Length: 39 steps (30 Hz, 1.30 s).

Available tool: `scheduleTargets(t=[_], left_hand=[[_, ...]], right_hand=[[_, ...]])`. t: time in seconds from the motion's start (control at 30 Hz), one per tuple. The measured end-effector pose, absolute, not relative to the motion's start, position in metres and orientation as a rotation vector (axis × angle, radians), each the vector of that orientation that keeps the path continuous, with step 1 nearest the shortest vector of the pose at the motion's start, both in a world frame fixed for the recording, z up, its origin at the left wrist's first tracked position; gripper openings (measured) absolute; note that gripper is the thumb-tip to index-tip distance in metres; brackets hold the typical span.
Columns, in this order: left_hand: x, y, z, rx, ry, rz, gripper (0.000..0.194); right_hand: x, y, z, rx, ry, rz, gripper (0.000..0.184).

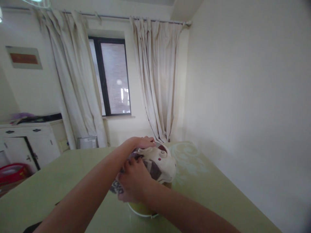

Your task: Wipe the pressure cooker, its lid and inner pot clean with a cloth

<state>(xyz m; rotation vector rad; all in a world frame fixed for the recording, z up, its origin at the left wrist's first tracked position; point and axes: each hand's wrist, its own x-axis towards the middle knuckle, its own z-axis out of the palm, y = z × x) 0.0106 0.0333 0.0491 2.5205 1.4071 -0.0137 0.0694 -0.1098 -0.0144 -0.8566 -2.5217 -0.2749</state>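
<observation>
A rounded appliance with a white top (168, 165) and a yellow-green lower body stands on the table before me. Its top bears a round knob-like part and a small red dot. My left hand (145, 142) is closed over the far left edge of that top, its fingertips partly hidden. Nearer to me, my right hand (136, 178) grips a dark-and-white patterned cloth (118, 187) and presses it against the appliance's left side. Part of the cloth shows over the white top. My right forearm and hand cover much of the lower body.
The pale green table (97, 168) carries a light scroll pattern at its far right and meets a white wall (243, 97). Behind stand curtains (160, 74) and a window (115, 77). A white cabinet (48, 136) and a red basin (14, 171) are at the left.
</observation>
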Motion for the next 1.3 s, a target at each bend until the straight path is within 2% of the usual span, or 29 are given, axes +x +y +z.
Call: scheduleTargets(t=[0.13,0.3,0.37,0.47,0.53,0.7,0.8,0.9,0.97,1.07,1.2,1.3], left_hand=[[0.012,0.035,0.045,2.497,1.407,0.029,0.056],[0.0,0.009,0.037,2.468,1.466,0.314,0.066],[-0.012,-0.02,0.022,2.466,1.438,0.532,0.065],[-0.029,-0.078,-0.027,2.402,1.198,1.17,0.051],[-0.034,-0.112,-0.073,2.369,1.273,1.366,0.047],[-0.03,-0.13,-0.163,2.506,1.352,1.693,0.058],[-0.026,-0.118,-0.182,2.467,1.328,1.897,0.063],[-0.024,-0.116,-0.182,2.367,1.419,1.909,0.062],[-0.023,-0.12,-0.178,2.354,1.428,1.852,0.061],[-0.022,-0.126,-0.168,2.372,1.397,1.815,0.06],[-0.016,-0.128,-0.157,2.316,1.373,1.903,0.055],[-0.01,-0.129,-0.165,2.218,1.356,1.964,0.055]], right_hand=[[0.141,-0.137,-0.038,-1.081,-2.268,-0.228,0.043],[0.182,-0.158,-0.096,-0.99,-1.922,-0.249,0.043],[0.19,-0.162,-0.113,-0.976,-1.733,-0.205,0.038],[0.201,-0.165,-0.123,-0.994,-1.514,-0.179,0.035],[0.201,-0.162,-0.122,-1.034,-1.511,-0.262,0.036],[0.153,-0.147,-0.088,-1.12,-1.696,-0.359,0.046],[0.124,-0.139,-0.059,-1.178,-1.864,-0.242,0.045],[0.129,-0.136,-0.057,-1.141,-1.95,-0.221,0.044],[0.146,-0.137,-0.081,-1.066,-1.906,-0.306,0.048],[0.171,-0.138,-0.148,-1.02,-1.69,-0.391,0.055],[0.178,-0.14,-0.24,-1.03,-1.555,-0.292,0.058],[0.17,-0.147,-0.28,-1.087,-1.434,-0.042,0.056]])
